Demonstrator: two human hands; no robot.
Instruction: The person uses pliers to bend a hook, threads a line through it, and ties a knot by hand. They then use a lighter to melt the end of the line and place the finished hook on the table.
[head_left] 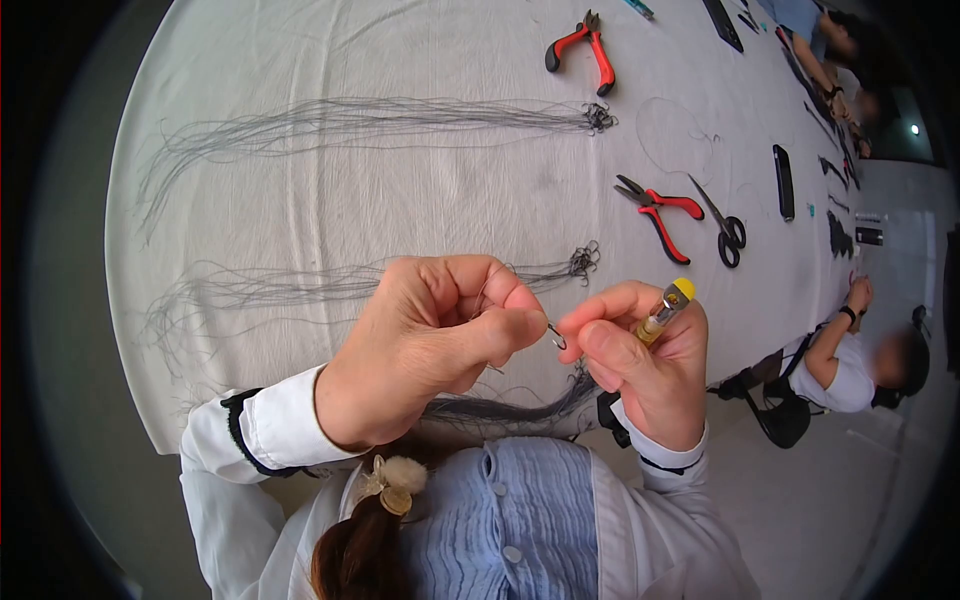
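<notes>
My left hand [430, 345] is closed in a pinch, with thumb and forefinger on a small dark fish hook [557, 341]. A thin line curves around its fingers. Close against the hook's bend are the fingertips of my right hand [640, 365]. That hand is curled around a small tool [664, 312] with a clear yellowish body, a metal clip and a bright yellow end. Just beyond the hands, a bundle of hooks [584, 262] with long grey lines lies on the white cloth, partly hidden by my left hand. A darker bundle of line [510, 411] lies below my hands.
Farther back lies another bundle of lines [400, 118] with hooks. Red-handled pliers [655, 210] rest beside black scissors [729, 228], with more red-handled pliers [585, 50] beyond. A black phone-like object [783, 183] lies to the right. Other people [840, 365] sit along the table's right side.
</notes>
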